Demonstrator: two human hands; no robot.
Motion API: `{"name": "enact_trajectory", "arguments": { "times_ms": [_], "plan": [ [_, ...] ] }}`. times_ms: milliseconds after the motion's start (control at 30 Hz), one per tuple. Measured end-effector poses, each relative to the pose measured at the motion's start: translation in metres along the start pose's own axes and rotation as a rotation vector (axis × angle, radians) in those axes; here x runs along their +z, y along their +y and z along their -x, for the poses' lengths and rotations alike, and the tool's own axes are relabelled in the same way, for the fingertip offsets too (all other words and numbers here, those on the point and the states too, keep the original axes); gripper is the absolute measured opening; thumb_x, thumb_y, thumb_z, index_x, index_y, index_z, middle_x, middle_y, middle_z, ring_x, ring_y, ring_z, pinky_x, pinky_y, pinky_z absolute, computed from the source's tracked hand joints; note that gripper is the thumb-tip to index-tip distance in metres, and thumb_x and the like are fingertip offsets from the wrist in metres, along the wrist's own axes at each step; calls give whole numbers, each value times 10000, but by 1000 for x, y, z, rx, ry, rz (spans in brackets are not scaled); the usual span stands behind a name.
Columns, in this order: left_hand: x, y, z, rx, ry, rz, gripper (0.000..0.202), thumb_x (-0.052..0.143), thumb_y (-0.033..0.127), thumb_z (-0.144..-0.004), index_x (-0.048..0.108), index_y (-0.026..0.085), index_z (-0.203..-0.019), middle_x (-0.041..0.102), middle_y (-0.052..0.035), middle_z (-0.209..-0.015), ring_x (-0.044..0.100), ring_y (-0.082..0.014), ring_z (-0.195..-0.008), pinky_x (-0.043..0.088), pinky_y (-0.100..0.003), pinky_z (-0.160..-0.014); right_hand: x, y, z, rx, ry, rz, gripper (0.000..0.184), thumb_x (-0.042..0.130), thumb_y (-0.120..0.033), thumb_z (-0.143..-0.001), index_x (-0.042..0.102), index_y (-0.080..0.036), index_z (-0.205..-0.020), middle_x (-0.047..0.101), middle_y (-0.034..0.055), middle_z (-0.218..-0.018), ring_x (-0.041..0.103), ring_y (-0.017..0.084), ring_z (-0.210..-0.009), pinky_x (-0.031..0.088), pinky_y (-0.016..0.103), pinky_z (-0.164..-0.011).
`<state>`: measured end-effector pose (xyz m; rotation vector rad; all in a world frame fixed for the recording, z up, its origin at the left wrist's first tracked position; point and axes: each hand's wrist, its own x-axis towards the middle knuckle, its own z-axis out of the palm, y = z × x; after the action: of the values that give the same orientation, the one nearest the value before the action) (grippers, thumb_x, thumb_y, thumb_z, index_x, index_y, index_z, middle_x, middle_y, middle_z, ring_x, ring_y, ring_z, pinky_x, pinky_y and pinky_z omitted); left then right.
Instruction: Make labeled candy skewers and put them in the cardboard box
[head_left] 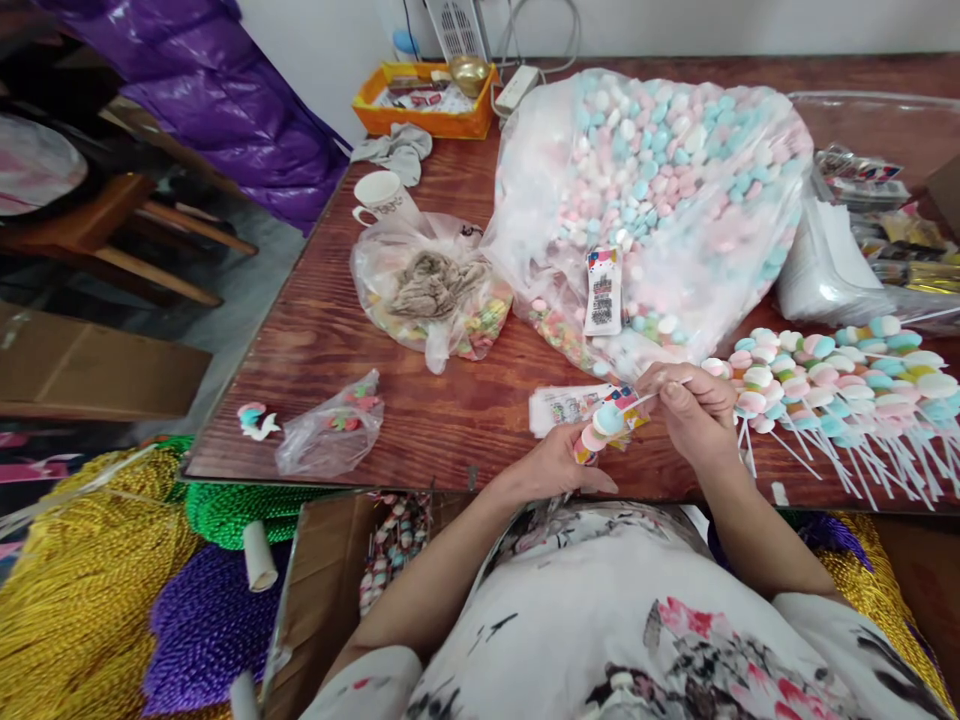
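Left hand: I see it [559, 462] cupped round the lower pieces of a marshmallow skewer [609, 418], grasping it.
Right hand: this one [694, 405] pinches the skewer's white stick [640, 402] between thumb and fingertips.
Marshmallow skewer: between the two hands, tilted, with a pale blue piece nearest the stick and pink and orange ones toward the left palm.
Printed cards: a flat bunch [559, 405] on the table [300, 345], just beyond the left hand and partly behind the skewer.
Skewer pile: a heap of loaded sticks [832, 385] just right of the right hand, white ends pointing back toward the table's near edge.
Big marshmallow bag: a clear sack [645, 190] of pink, white and blue pieces, beyond both hands, with a narrow printed stack [604, 292] lying on it.
Candy bag: clear plastic [480, 325] with colourful bits and a brown cloth [431, 285] on top, beyond and left of the left hand.
Small bag: a little clear one [330, 435] well to the left of the left hand, red and green pieces inside.
White mug: farther off [385, 198], behind the candy bag.
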<state>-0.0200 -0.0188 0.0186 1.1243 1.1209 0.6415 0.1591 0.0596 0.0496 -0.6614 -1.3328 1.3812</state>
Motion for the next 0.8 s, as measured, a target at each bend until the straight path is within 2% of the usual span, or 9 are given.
{"name": "enact_trajectory", "arguments": {
  "times_ms": [133, 267, 400, 467, 600, 700, 800],
  "plan": [
    [-1, -2, 4, -71, -139, 22, 409, 858, 358, -571, 510, 153, -638, 487, 62, -573, 418, -81, -551, 346, -219, -526, -7, 0, -8, 7, -110, 24, 236, 649, -423, -857, 703, -219, -751, 650, 9, -642, 590, 153, -600, 479, 288, -555],
    [-2, -1, 7, -62, -374, -6, 453, 891, 379, -500, 530, 155, -656, 501, 61, -595, 412, -82, -561, 346, -218, -520, -14, 6, -14, 106, -220, -36, 247, 659, -439, -849, 715, -203, -803, 681, 22, -720, 600, 136, -567, 454, 257, -496],
    [-3, 0, 4, -23, -577, -32, 459, 898, 391, -494, 539, 161, -663, 517, 64, -603, 418, -76, -560, 351, -204, -519, -13, 10, -17, 145, -228, -101, 271, 665, -455, -841, 707, -194, -778, 672, 19, -691, 595, 132, -538, 456, 257, -492],
    [-4, 0, 0, -32, -635, -40, 466, 893, 411, -504, 526, 166, -654, 505, 68, -591, 414, -75, -553, 349, -201, -510, -11, 9, -17, 141, -205, -97, 285, 670, -463, -833, 699, -193, -747, 653, 13, -647, 590, 135, -544, 463, 260, -503],
    [-6, 3, -5, -35, -660, -2, 493, 905, 429, -473, 522, 165, -636, 504, 69, -578, 404, -68, -536, 343, -203, -498, -10, 7, -14, 138, -209, -77, 272, 669, -455, -835, 700, -199, -748, 650, 13, -673, 588, 136, -572, 472, 264, -518],
    [-8, 4, -5, -37, -614, 91, 492, 914, 417, -462, 526, 158, -621, 519, 61, -577, 413, -68, -527, 339, -210, -493, -11, 3, -10, 104, -232, -93, 243, 663, -435, -844, 698, -211, -756, 640, 9, -685, 580, 138, -584, 475, 275, -530],
    [-10, 1, -5, -87, -543, 201, 525, 925, 393, -440, 479, 162, -591, 515, 56, -571, 450, -84, -541, 369, -227, -516, -12, -3, -6, 73, -220, -75, 251, 643, -424, -860, 682, -218, -724, 611, 4, -610, 569, 157, -600, 479, 306, -572]
  ]
}}
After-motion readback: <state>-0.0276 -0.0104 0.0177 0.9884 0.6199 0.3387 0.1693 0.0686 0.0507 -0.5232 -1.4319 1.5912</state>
